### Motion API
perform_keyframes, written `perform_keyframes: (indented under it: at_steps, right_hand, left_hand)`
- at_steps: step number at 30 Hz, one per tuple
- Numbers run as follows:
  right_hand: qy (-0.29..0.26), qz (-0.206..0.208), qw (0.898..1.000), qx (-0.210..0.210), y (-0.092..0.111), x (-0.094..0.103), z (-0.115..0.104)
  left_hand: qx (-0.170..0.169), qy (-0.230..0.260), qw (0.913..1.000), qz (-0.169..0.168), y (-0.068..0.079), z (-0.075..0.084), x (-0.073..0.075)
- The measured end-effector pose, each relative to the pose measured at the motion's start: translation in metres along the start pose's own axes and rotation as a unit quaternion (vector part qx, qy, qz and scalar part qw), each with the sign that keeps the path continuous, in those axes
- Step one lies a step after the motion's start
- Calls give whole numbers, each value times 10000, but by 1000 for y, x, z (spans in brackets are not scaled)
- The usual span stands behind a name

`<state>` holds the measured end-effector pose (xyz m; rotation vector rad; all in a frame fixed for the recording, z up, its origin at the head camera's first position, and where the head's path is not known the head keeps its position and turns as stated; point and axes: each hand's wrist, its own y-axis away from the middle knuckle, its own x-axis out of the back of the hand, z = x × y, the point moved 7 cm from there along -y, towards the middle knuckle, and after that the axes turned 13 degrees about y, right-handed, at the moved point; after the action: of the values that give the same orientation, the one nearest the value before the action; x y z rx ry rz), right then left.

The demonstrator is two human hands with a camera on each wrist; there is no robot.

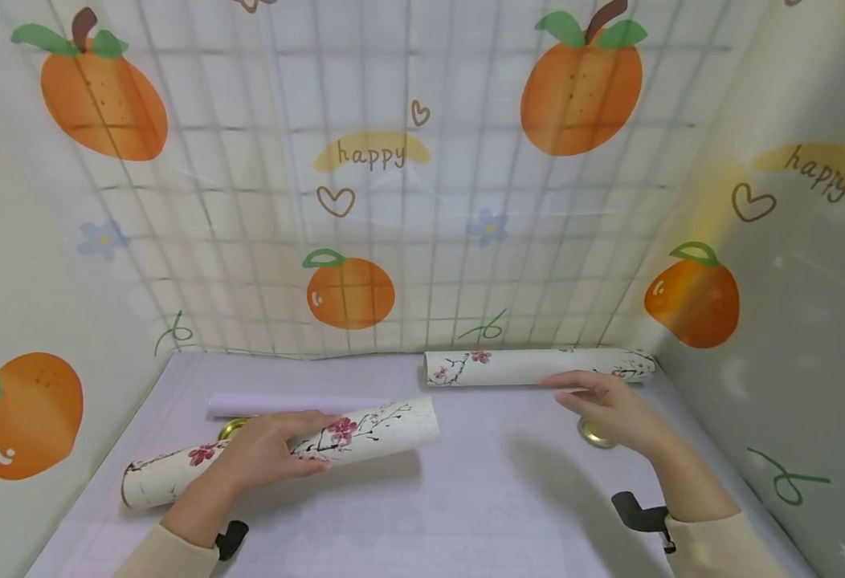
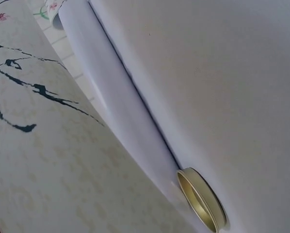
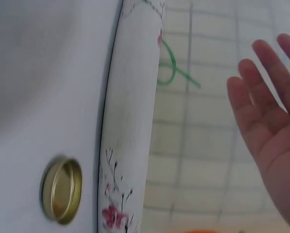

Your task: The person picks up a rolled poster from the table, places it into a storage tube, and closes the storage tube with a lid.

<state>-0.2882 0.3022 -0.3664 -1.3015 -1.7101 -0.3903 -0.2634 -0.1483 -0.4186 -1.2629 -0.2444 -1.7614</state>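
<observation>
My left hand [image 1: 267, 449] grips a white tube [image 1: 386, 429] printed with pink blossoms and dark branches, fingers over the top and thumb along the near side. The tube slants up to the right, its right end raised over a shadow; in the left wrist view its printed side [image 2: 43, 145] fills the left. Fingers extended, my right hand [image 1: 621, 413] holds nothing and hovers before a second blossom tube [image 1: 502, 369] at the back. Below that hand lies a round gold lid [image 1: 598, 435], hollow side visible in the right wrist view [image 3: 62, 189].
Behind the held tube lies a pale lavender roll [image 1: 278, 404], with another gold lid [image 1: 230, 429] beside it. A lavender cloth covers the table [image 1: 451, 514]. Curtains printed with oranges [image 1: 350, 293] hang at the back and both sides, over a wire grid at the back.
</observation>
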Motion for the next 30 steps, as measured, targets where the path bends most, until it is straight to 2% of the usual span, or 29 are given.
perform_keyframes:
  at_steps: [6, 19, 24, 30]
  right_hand:
    - [364, -18, 9990, -264, 15, 10, 19]
    - [823, -22, 9957, -421, 28, 8, 65]
    - [1072, -150, 9916, -714, 32, 4, 81]
    - [992, -454, 9861, -1255, 37, -6, 104]
  left_hand:
    - [46, -34, 10000, -22, 2, -1, 1]
    - [-125, -85, 9999, 67, 5, 0, 4]
    - [-183, -88, 9998, 87, 5, 1, 5]
    - [-150, -78, 9998, 106, 6, 0, 5]
